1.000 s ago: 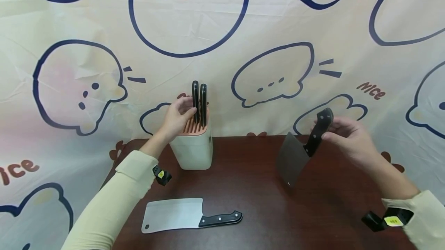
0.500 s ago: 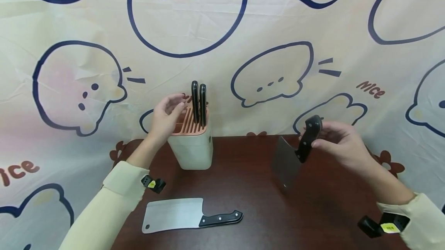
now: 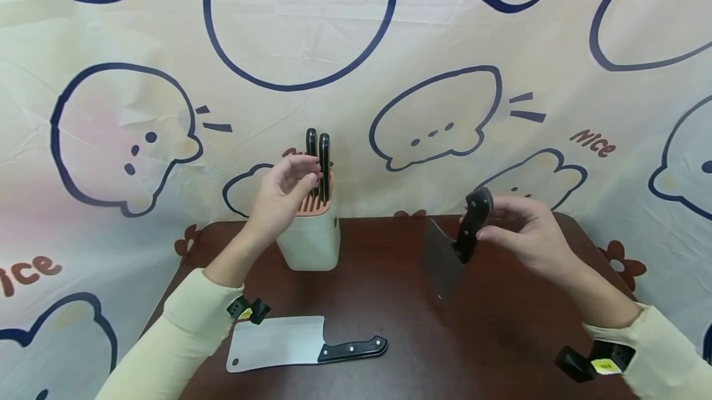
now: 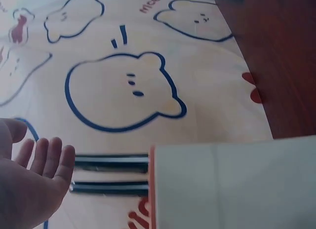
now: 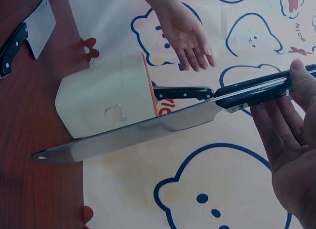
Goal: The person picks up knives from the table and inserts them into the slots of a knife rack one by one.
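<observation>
A cleaver point(image 3: 443, 262) with a riveted black handle hangs tilted above the table, its handle pinched between the thumb and fingers of my right hand point(image 3: 536, 233). In the right wrist view its blade point(image 5: 123, 139) passes in front of the pale knife block point(image 5: 98, 100). That block point(image 3: 309, 244) has a slotted orange top, from which two black knife handles point(image 3: 325, 162) stand up. My left hand point(image 3: 278, 202) hovers beside these handles with relaxed fingers. The left wrist view shows that hand point(image 4: 34, 189) holding nothing, its fingertips close to the handle ends; whether they touch, I cannot tell.
A second cleaver point(image 3: 278, 341) lies flat on the dark brown table point(image 3: 423, 350), its black handle pointing right. Behind the table hangs a pale cloth point(image 3: 434, 23) with blue cartoon outlines. The block stands near the table's back edge.
My right hand has carried the cleaver leftward, closer to the block. My left hand drew back from the knife handles, then returned beside them. The lying cleaver has stayed put.
</observation>
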Demonstrator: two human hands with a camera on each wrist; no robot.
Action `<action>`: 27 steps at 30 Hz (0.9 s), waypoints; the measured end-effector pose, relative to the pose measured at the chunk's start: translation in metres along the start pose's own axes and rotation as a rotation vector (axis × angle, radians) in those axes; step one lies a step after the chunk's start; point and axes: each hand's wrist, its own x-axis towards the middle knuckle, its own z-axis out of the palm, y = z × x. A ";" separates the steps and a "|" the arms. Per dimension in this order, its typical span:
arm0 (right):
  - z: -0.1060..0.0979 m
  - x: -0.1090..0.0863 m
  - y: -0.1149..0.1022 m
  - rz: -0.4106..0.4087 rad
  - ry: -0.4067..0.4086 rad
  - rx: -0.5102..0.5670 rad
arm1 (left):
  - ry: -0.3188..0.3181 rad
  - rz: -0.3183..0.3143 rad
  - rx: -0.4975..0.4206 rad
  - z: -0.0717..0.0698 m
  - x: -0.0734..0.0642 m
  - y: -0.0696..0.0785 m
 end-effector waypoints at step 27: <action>0.061 0.024 0.001 0.133 0.140 -0.078 | -0.308 0.072 -0.110 0.089 -0.020 0.027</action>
